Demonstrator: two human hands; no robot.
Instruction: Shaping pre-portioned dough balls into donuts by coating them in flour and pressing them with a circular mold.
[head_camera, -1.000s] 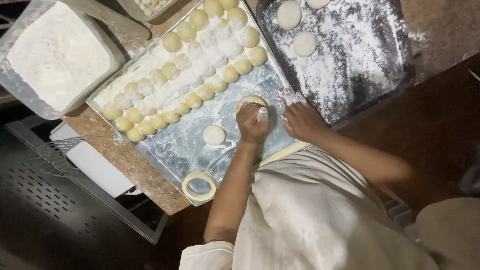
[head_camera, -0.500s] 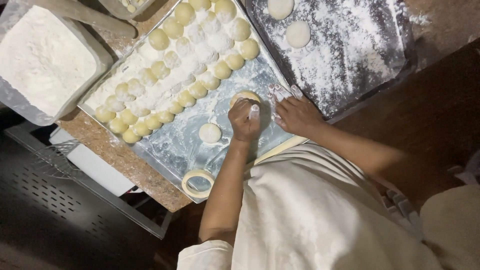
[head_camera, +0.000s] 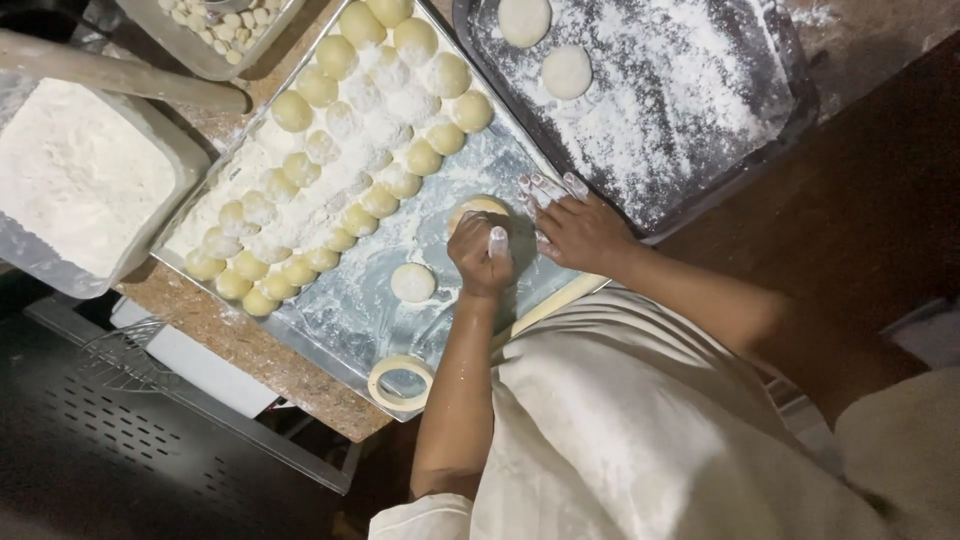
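My left hand (head_camera: 485, 255) is curled over a flattened dough piece (head_camera: 478, 208) on the floured metal tray (head_camera: 340, 310), its fingers closed on the piece. My right hand (head_camera: 575, 228) lies flat just right of it, floured fingers spread at the tray's edge and holding nothing. A small round dough disc (head_camera: 413, 282) sits just left of my left hand. Several rows of dough balls (head_camera: 340, 180) fill the far half of the tray. A ring cutter (head_camera: 401, 382) lies at the tray's near corner.
A dark floured tray (head_camera: 700, 110) at the upper right carries two flat dough discs (head_camera: 566, 72). A tub of flour (head_camera: 75, 180) stands at the left with a wooden rolling pin (head_camera: 120, 75) across it. A container of small pieces (head_camera: 215, 25) is at the top. My light apron (head_camera: 640, 430) fills the lower right.
Both hands stay on the same dough piece. My right fingers have spread out flatter beside it. The view has shifted slightly.
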